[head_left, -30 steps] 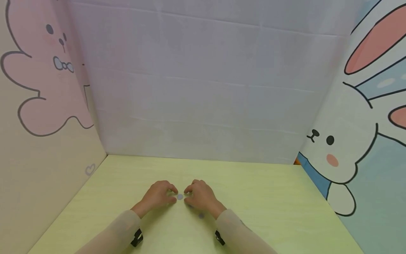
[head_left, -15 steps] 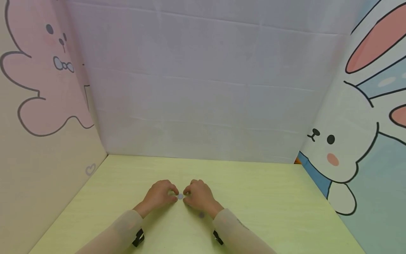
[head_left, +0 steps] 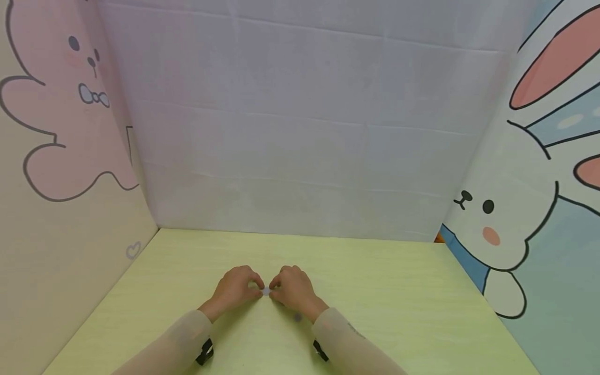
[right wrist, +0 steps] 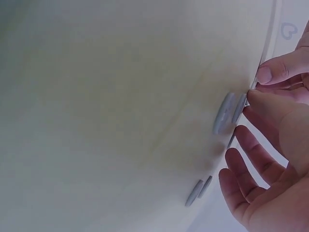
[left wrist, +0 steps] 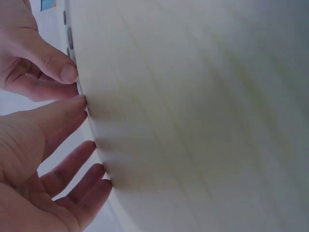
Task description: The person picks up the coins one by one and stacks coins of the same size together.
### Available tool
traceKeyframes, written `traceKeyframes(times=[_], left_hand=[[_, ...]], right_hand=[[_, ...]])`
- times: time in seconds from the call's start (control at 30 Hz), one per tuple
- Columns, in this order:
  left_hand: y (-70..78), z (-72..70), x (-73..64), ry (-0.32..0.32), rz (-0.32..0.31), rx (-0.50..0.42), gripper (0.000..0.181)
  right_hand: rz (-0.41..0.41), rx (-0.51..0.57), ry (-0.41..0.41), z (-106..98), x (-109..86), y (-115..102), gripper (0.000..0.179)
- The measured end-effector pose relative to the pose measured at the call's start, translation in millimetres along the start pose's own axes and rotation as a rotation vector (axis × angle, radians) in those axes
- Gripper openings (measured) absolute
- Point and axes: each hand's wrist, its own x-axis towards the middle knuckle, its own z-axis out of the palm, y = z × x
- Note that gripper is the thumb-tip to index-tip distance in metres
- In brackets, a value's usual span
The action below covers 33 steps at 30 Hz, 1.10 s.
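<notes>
A small flat grey disc [head_left: 266, 291] lies at the middle of the table between both hands. My left hand [head_left: 239, 285] grips its left edge, thumb and forefinger curled in around it. From the other side my right hand [head_left: 295, 287] holds the right edge the same way, its fingertips nearly meeting the left ones. In the left wrist view the two thumbs come close together over a thin grey edge. Another grey disc [head_left: 297, 317] lies by my right wrist. The right wrist view shows several grey discs edge-on, a large one [right wrist: 224, 113] close beside the right fingertips.
The pale yellow-green table [head_left: 384, 297] spreads around the hands. A white sheet wall [head_left: 300, 130] stands at the back. Side panels with a pink cartoon animal [head_left: 65, 104] and a white rabbit [head_left: 511, 219] flank it. Each sleeve has a black strap below.
Both hands have moved slightly inward. Their fingertips, apart from the disc's sides a second ago, now overlap its edges. The disc by the right wrist stays in place.
</notes>
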Motion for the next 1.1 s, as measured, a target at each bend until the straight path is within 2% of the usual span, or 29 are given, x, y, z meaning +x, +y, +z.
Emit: traceKeyframes(times=[0.37,0.73,1.1], left_hand=[[3.4,-0.7,-0.5,-0.002,-0.029,-0.016,0.013],[2.9,0.9,-3.8,0.007,0.014,-0.023,0.012],[1.9,0.5,-7.2,-0.002,0.009,-0.016,0.011]], right_hand=[[0.032,0.013,-0.018,1.1,1.5,-0.9,0.009],[0.049,0.031,-0.027,-0.6,-3.2,-6.0,0.008],[0.041,0.021,0.001,5.6,-5.2,-6.6,0.008]])
